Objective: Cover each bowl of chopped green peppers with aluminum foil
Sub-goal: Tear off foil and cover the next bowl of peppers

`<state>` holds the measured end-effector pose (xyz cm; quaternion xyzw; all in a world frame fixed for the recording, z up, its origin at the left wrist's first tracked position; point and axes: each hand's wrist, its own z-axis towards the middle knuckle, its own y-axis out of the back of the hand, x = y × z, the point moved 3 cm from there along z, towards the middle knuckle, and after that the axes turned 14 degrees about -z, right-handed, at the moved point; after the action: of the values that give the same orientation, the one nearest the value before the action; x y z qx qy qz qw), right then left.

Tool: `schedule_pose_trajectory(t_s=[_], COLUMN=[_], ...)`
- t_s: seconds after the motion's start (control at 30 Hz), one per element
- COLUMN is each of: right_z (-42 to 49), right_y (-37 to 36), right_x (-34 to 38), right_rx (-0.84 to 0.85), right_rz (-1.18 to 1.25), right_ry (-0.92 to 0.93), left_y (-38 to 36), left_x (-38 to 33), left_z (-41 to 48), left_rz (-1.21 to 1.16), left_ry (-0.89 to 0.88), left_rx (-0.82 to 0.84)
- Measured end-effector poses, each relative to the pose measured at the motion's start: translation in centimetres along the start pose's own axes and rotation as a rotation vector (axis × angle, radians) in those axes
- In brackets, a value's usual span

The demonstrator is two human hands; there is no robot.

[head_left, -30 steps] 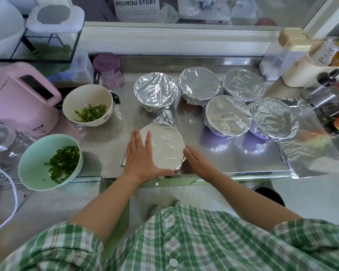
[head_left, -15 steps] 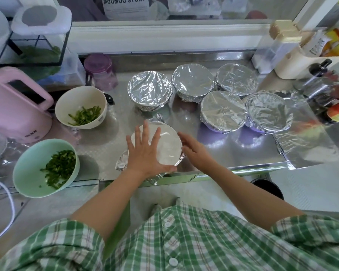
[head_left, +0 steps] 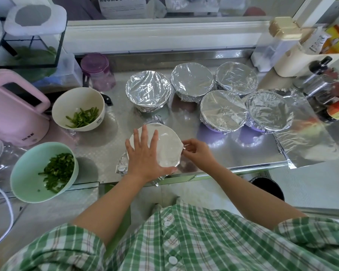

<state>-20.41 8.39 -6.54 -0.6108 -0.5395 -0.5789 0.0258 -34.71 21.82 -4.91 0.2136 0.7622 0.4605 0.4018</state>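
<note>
Your left hand (head_left: pixel 145 155) presses flat, fingers spread, on the smooth foil-covered bowl (head_left: pixel 165 145) at the steel counter's (head_left: pixel 110 153) near edge. Your right hand (head_left: pixel 198 153) pinches what looks like its crinkled foil rim at 3 o'clock. A mint bowl (head_left: pixel 24 169) at 9 o'clock and a cream bowl (head_left: pixel 70 102) at 10 o'clock stand uncovered, and five wrapped bowls (head_left: pixel 149 89) sit at 1 o'clock.

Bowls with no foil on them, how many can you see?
2. A white bowl sits beside the pink kettle; a green bowl stands nearer the camera, further left. Both hold chopped peppers. None appears hidden.
</note>
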Motion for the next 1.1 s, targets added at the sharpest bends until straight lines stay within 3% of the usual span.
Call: schedule_pose_trajectory(t_s=[0.33,0.53,0.77,0.97,1.1], right_z=[-0.1,-0.6,-0.3,-0.5,-1.2], right_y=[0.1,-0.5,-0.7,-0.7,-0.9], right_x=[0.2,0.4,0.5,0.9,0.7], right_rx=[-0.076,-0.183,-0.218,-0.208,-0.142], right_rz=[-0.037,0.063,0.037,0.063,0.241], right_ry=[-0.054,-0.085,-0.106,-0.124,-0.168], left_y=[0.1,0.3,1.2,1.3,1.3], left_x=[0.1,0.5,2.8,1.9,1.7], left_z=[0.0,-0.2,-1.4,-1.5,-1.7], left_rz=[0.003,-0.011,-0.200,-0.136,-0.117], left_ry=[0.003,-0.014,-0.093,-0.042,-0.034], left_rx=[0.004,0.012,-0.019,-0.043,-0.061])
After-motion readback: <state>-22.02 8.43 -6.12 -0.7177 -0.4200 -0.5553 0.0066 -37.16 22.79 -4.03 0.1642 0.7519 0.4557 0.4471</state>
